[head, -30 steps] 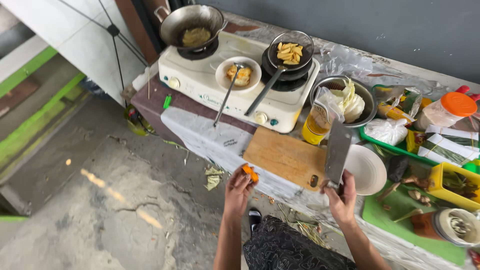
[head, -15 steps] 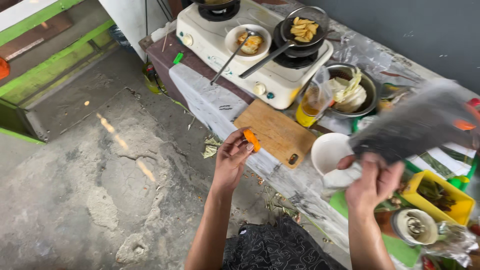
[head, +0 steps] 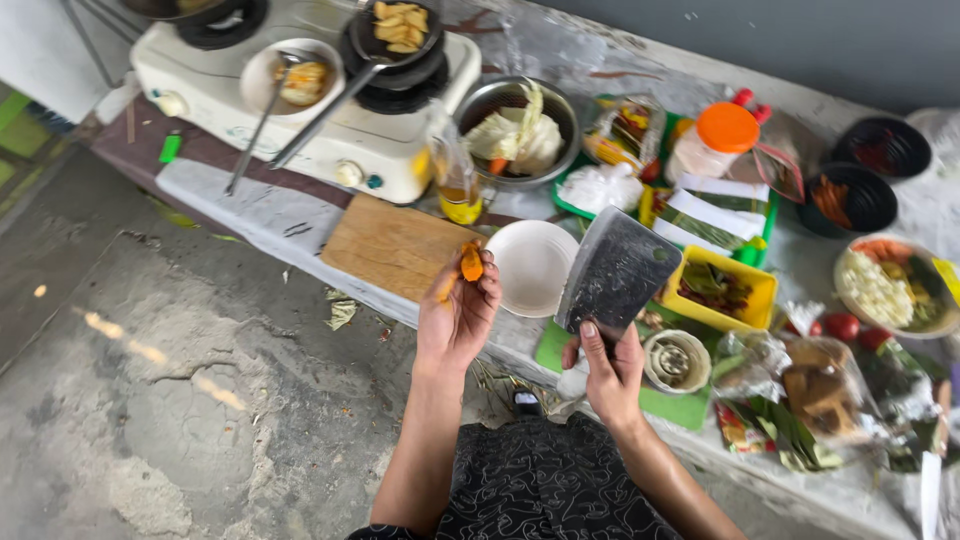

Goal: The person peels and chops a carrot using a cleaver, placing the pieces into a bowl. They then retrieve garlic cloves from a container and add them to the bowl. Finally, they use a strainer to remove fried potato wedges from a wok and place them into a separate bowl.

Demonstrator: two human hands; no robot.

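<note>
While two hands (head: 457, 315) work, one cleaver (head: 617, 272), one orange piece (head: 471, 264).

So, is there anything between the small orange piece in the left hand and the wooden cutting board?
Nothing visible. The left hand holds the small orange piece just off the bare wooden cutting board.

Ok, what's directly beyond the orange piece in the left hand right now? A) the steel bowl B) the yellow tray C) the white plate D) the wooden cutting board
C: the left hand pinches the orange piece against the near-left rim of the white plate; the cutting board lies further left.
</note>
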